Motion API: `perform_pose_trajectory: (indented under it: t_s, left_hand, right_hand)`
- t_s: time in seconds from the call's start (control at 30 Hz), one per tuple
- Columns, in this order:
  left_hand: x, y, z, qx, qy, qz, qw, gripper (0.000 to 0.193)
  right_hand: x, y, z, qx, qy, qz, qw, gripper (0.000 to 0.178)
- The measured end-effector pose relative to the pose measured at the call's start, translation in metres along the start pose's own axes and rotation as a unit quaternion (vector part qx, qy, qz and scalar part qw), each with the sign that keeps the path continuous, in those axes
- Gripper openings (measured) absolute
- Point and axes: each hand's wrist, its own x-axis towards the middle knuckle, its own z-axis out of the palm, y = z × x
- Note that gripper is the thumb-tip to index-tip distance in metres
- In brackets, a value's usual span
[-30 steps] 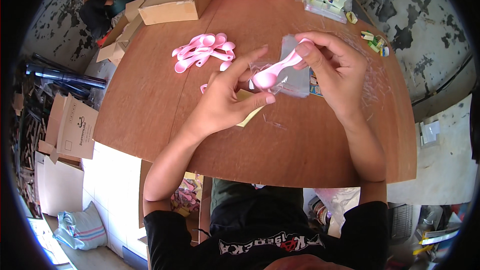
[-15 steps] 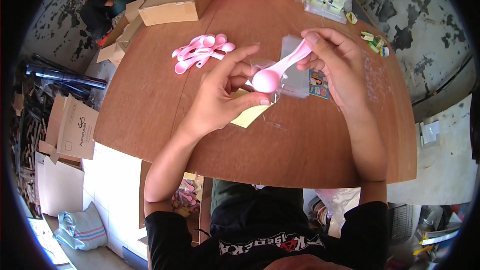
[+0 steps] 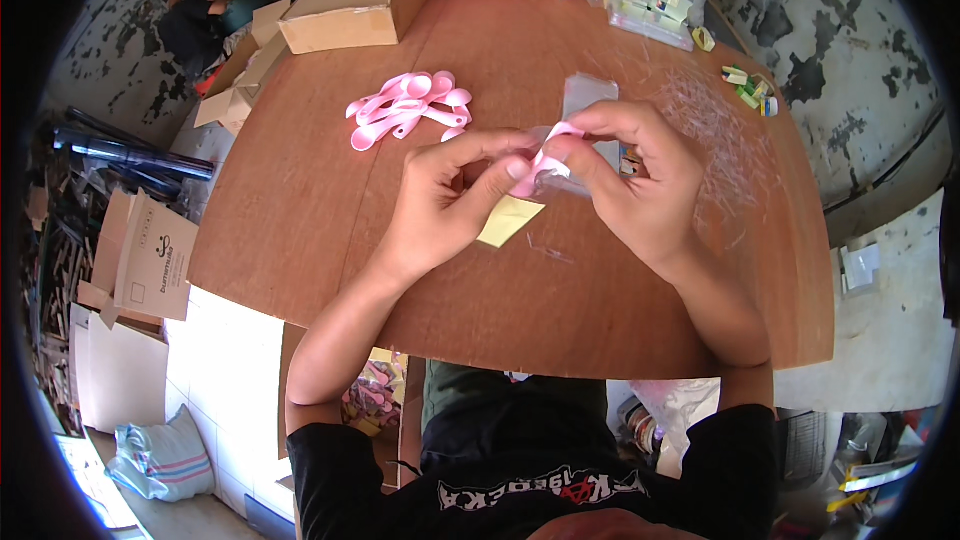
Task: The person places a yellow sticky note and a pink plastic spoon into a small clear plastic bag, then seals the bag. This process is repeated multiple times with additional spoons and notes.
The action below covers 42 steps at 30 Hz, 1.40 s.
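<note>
Both hands, left hand (image 3: pixel 445 205) and right hand (image 3: pixel 640 180), pinch one pink spoon (image 3: pixel 545 160) just right of the spoon pile (image 3: pixel 410 105); I'd keep thumbs close, bag mouth open.

Pink spoons (image 3: pixel 408 108) — brown table (image 3: pixel 300 200)

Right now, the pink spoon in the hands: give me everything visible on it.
The pink spoon is small, glossy, plastic-looking, one solid pink. Only a short stretch shows; whether that is bowl or handle cannot be told. It is held above the wooden table, pinched between the left hand and the right hand, fingertips covering most of it. It lies against a clear plastic bag held in the same grip; whether it is inside the bag is unclear.
</note>
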Motion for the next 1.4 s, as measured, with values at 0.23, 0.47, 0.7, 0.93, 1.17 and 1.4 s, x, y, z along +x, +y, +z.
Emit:
perform_pose_trajectory:
  t_s: [0.23,0.47,0.7,0.93,1.17,1.4]
  left_hand:
    - [-0.001,-0.002,-0.007,0.112,0.016,-0.02,0.993,0.017]
    - [-0.002,0.004,-0.007,0.147,-0.037,-0.019,0.988,0.017]
    - [-0.004,0.011,-0.002,0.145,-0.075,-0.026,0.986,0.019]
    - [-0.003,0.012,-0.001,0.213,-0.188,-0.017,0.959,0.019]
    - [-0.012,-0.009,0.005,0.157,-0.13,0.029,0.978,0.02]
    - [-0.012,-0.009,0.009,-0.088,0.057,-0.046,0.993,0.023]
  right_hand:
    - [0.016,0.004,-0.012,-0.09,-0.127,-0.088,0.984,0.01]
    - [0.009,-0.003,-0.011,-0.125,-0.156,-0.089,0.976,0.014]
    - [0.007,-0.002,-0.012,-0.161,-0.197,-0.129,0.958,0.017]
    - [0.002,-0.002,-0.015,-0.223,-0.259,-0.162,0.926,0.013]
    - [-0.014,0.008,-0.021,0.079,-0.137,0.139,0.978,0.008]
    - [0.014,0.053,-0.106,0.468,-0.001,0.305,0.829,0.015]
